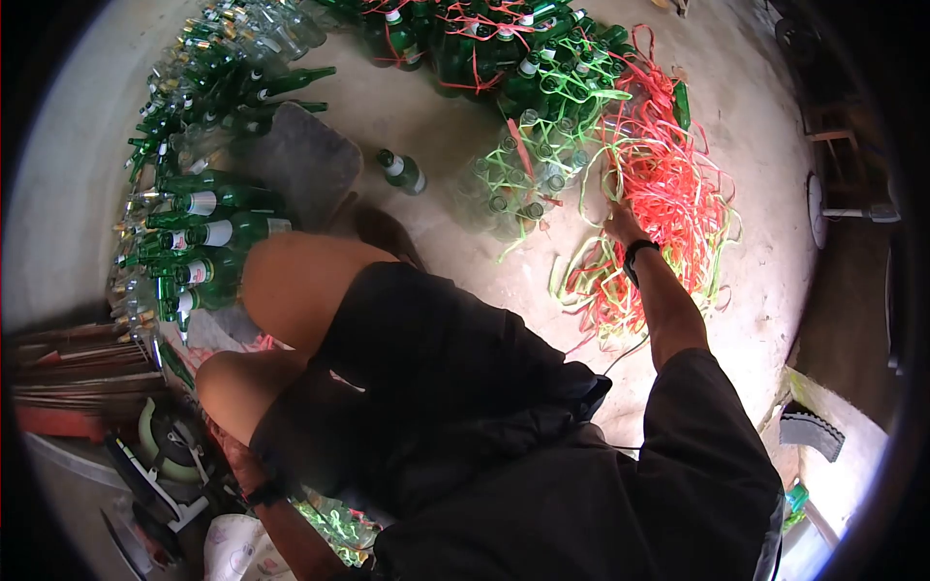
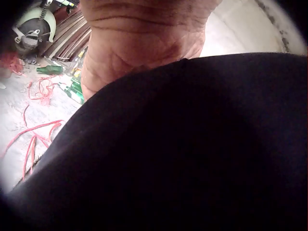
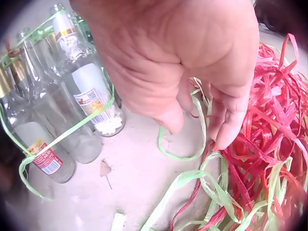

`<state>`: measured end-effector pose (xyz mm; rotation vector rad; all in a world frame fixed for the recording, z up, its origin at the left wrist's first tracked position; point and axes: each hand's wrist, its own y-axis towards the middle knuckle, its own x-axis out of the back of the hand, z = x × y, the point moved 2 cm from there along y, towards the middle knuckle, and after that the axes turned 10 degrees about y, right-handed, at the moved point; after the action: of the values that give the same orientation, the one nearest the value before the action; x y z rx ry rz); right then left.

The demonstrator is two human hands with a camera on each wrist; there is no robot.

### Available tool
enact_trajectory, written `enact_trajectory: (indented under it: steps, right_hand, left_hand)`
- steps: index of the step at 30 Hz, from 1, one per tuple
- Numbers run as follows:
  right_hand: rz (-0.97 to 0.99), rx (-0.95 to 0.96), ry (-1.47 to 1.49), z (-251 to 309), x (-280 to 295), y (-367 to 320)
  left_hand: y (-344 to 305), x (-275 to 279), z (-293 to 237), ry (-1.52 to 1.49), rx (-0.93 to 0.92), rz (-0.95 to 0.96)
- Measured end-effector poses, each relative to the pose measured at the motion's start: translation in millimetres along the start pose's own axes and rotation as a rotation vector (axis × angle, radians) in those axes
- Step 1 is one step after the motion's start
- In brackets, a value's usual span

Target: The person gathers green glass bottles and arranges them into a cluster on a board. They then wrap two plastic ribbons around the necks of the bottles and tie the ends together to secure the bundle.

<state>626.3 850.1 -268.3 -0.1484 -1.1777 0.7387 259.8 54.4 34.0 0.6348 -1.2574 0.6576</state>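
My right hand (image 1: pixel 623 225) reaches down to a tangled pile of red and green plastic twine (image 1: pixel 668 174) on the floor. In the right wrist view, the thumb and fingers of the right hand (image 3: pixel 192 62) are apart, with a green strand (image 3: pixel 180 158) looping between them. The fingertips touch dark red strands at the pile's edge. Just left stand clear glass bottles (image 3: pixel 91 91) bound with green twine. My left hand (image 1: pixel 239 463) hangs low beside the bent knee. Its wrist and palm heel (image 2: pixel 144 43) show in the left wrist view; black shorts and shadow hide the fingers.
Green bottles (image 1: pixel 218 232) lie stacked along the left wall. Bundles of bottles tied with red twine (image 1: pixel 475 48) stand at the back. A single green bottle (image 1: pixel 402 172) stands mid-floor near a dark flat board (image 1: pixel 308 160). A power tool (image 1: pixel 174 441) sits at the lower left.
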Motion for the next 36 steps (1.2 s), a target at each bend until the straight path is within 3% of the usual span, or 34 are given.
enact_trajectory:
  steps: [2, 4, 6, 8, 9, 11, 14, 22, 29, 30, 33, 36]
  right_hand:
    - [0.004, -0.04, 0.001, -12, -7, 8]
    - [0.002, 0.069, 0.004, -37, -25, 25]
    - [-0.007, 0.074, 0.106, -20, -20, 7]
    - [-0.021, 0.082, 0.206, -8, -17, -8]
    - [0.002, 0.137, 0.255, -4, -16, -14]
    - [-0.029, 0.191, 0.436, 1, -21, -33]
    - [0.004, 0.274, 0.459, 4, -27, -56]
    - [0.231, 0.035, 0.619, 7, -25, -98]
    - [0.245, 0.11, 0.952, 5, -28, -118]
    - [0.25, 0.029, 0.93, 4, -26, -119]
    - [0.224, -0.048, 1.243, 8, -7, -126]
    - [0.142, -0.022, 1.358, 15, 17, -123]
  left_hand:
    - [-4, 0, 8, -0.262, 0.106, -0.025]
    - [-12, -5, 14, -0.29, 0.118, -0.023]
    - [-13, -4, 18, -0.321, 0.129, -0.021]
    - [-10, 0, 16, -0.154, -0.077, -0.02]
    - [-12, -5, 21, -0.155, -0.077, -0.02]
    - [-17, -16, 31, -0.229, 0.003, -0.017]
    - [-15, -20, 27, -0.331, 0.112, -0.032]
    - [-14, -22, 29, -0.308, 0.127, -0.035]
    - [-3, 10, -11, -0.447, 0.24, -0.036]
    - [-5, 7, -3, -0.443, 0.241, -0.025]
    - [-7, -3, 16, -0.365, 0.117, 0.01]
    - [-6, -6, 17, -0.507, 0.253, 0.05]
